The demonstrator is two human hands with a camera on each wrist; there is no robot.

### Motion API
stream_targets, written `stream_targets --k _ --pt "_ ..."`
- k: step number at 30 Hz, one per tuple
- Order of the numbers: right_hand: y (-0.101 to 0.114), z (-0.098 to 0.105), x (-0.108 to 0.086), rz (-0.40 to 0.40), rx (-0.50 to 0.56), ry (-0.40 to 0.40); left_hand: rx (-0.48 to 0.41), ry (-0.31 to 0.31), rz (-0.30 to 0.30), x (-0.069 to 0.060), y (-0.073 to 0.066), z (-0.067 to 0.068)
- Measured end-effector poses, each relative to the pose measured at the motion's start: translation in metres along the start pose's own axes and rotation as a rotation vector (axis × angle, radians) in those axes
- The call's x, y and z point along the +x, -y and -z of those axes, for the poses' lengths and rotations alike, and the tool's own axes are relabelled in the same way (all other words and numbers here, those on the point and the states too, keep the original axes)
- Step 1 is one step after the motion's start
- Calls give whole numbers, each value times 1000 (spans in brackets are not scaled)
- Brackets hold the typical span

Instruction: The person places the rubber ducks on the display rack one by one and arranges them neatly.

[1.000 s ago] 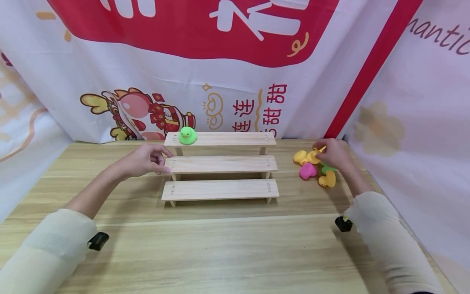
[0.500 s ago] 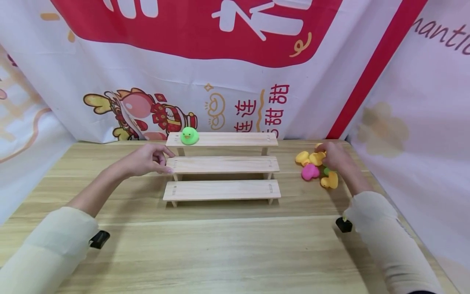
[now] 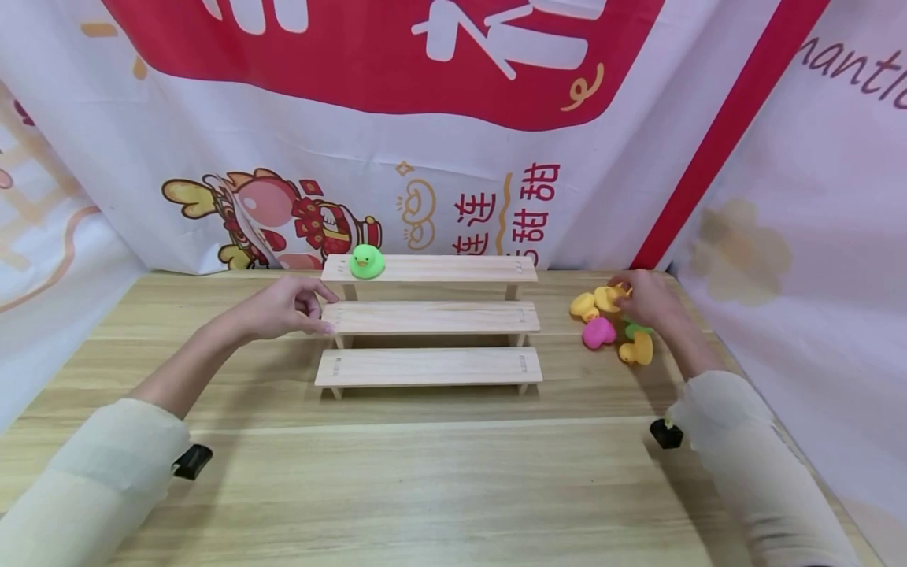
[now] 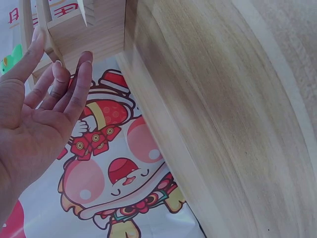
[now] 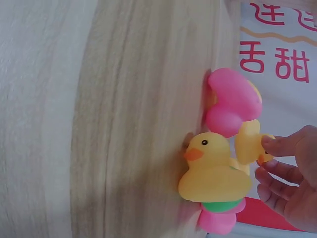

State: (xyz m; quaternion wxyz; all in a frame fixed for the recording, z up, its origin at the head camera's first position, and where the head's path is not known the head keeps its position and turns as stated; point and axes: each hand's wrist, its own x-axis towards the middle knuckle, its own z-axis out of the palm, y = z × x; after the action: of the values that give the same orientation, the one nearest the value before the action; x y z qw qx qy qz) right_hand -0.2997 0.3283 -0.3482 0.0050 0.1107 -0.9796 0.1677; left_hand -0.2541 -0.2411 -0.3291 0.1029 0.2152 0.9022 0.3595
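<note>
A three-tier wooden display stand (image 3: 432,317) rests on the table, with a green rubber duck (image 3: 367,261) at the left of its top tier. My left hand (image 3: 286,307) holds the left end of the middle tier between thumb and index finger; the other fingers curl loosely in the left wrist view. To the right of the stand, my right hand (image 3: 648,299) pinches a yellow rubber duck (image 5: 250,143) between thumb and fingers. Close by lie a pink duck (image 3: 598,332), a yellow duck (image 3: 584,305), another yellow duck (image 3: 636,348) and a partly hidden green one (image 3: 638,331).
Behind the stand hangs a printed white and red cloth (image 3: 397,142), and more cloth (image 3: 801,197) borders the right side. The wooden table (image 3: 425,480) stretches in front of the stand. Something pink (image 5: 218,222) shows under the nearest yellow duck in the right wrist view.
My right hand has shifted slightly among the ducks, and the yellow duck at its fingertips has moved a little toward the back. My left hand keeps its place at the stand.
</note>
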Motion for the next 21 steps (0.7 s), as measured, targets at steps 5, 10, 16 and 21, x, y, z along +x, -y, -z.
stream_targets --k 5,10,16,21 --pt "6 4 0 -15 26 5 -13 1 3 -1 0 0" --pt "18 8 -2 3 63 -17 -21 -6 14 -2 -1 -1" --pt "41 17 -4 -28 159 -14 -26 -13 4 -2 1 -2" --pt "59 23 -4 -51 251 -14 -20 -9 -12 -1 1 -1"
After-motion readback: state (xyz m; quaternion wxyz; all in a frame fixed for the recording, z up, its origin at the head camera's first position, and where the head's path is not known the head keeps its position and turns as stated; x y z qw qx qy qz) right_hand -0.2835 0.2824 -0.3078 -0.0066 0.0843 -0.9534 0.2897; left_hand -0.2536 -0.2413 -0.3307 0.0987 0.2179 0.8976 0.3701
